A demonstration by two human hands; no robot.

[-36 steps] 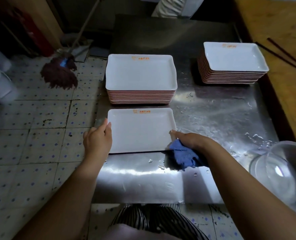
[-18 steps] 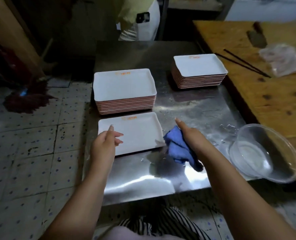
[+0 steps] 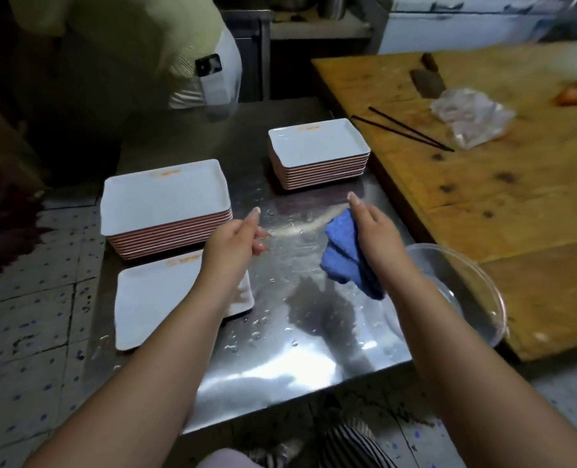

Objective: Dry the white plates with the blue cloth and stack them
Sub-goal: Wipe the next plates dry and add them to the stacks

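A wet steel table [image 3: 280,359] fills the middle of the view, dotted with water drops. To its right, touching it, is a wooden table [image 3: 503,184]. A tiled floor [image 3: 33,319] lies to the left.

A second person in a pale top [image 3: 165,42] stands at the far side of the steel table; only the torso shows.

On the steel table, at the left, is a stack of white plates [image 3: 165,201] with reddish edges. A second, smaller-looking stack [image 3: 317,146] stands farther back on the right, near the wooden table. A single white plate [image 3: 158,298] lies flat just in front of the left stack, near the table's left edge.

A clear bowl [image 3: 466,292] sits at the right, overlapping the edges of both tables.

The left hand [image 3: 233,241] is raised above the single plate's far right corner, fingers loosely curled, holding nothing. The right hand [image 3: 375,231] is raised over the table's centre, gripping a bunched blue cloth [image 3: 348,255] that hangs below it, clear of the plates.

On the wooden table lie a crumpled plastic bag [image 3: 469,116], a cleaver [image 3: 427,81] behind it, and two dark chopsticks [image 3: 405,130] near the bag.
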